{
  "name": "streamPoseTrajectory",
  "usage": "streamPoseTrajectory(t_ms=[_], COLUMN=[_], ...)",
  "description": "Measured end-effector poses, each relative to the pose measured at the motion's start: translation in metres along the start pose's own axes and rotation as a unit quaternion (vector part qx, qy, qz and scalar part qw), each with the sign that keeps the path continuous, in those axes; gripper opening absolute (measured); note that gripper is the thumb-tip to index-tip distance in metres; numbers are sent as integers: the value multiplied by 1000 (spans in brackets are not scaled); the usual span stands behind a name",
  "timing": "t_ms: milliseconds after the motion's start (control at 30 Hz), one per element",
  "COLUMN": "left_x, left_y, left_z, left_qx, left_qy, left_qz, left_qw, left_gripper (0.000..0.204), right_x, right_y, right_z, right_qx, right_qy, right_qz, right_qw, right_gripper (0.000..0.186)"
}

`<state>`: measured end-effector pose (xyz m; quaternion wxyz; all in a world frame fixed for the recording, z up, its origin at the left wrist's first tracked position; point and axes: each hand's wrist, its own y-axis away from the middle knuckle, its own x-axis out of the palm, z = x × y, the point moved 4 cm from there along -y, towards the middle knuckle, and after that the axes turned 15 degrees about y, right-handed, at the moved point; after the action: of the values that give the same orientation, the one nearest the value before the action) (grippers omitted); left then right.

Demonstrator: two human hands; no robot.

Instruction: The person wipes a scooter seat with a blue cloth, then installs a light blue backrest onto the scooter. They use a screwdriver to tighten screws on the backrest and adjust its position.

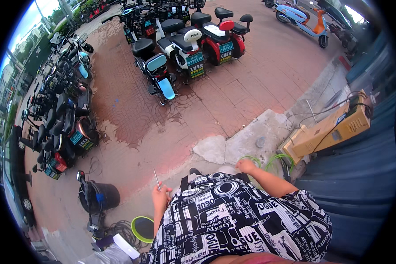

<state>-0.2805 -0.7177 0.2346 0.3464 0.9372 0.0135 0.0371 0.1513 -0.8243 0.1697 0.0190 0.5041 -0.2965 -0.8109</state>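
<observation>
My left hand (161, 196) is closed around a thin, straight metal rod (156, 178), which points up and away from me; its lower end is hidden in the fingers. On the other side of my body, my right hand (245, 165) is bent in front of my black-and-white printed shirt (237, 211). Its fingers look curled, and whatever may be inside them does not show. A bright green hose (279, 161) lies in loops on the ground just beyond the right hand.
A black bucket (108, 196) stands at the left, with a green-rimmed basin (142, 229) nearer me. Tangled cable (121, 229) lies between them. At right, a yellow metal box (334, 130) trails wires beside a blue corrugated wall (361, 176). Parked scooters (189, 48) line the red paving.
</observation>
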Motion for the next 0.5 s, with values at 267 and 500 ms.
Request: streamPoseTrajectory(t_ms=[267,500], left_x=[129,210], left_y=[-125,-258], left_z=[-161,-193], left_qx=[67,94], left_qy=[-171,-49], left_qz=[75,33], left_qw=[980,994], left_gripper=[38,37], right_x=[-75,-200], right_y=[-155,-342], right_z=[20,62], right_qx=[75,-52], right_qy=[-165,-137], right_qz=[-85,-62], right_qw=[980,987], right_gripper=[24,22])
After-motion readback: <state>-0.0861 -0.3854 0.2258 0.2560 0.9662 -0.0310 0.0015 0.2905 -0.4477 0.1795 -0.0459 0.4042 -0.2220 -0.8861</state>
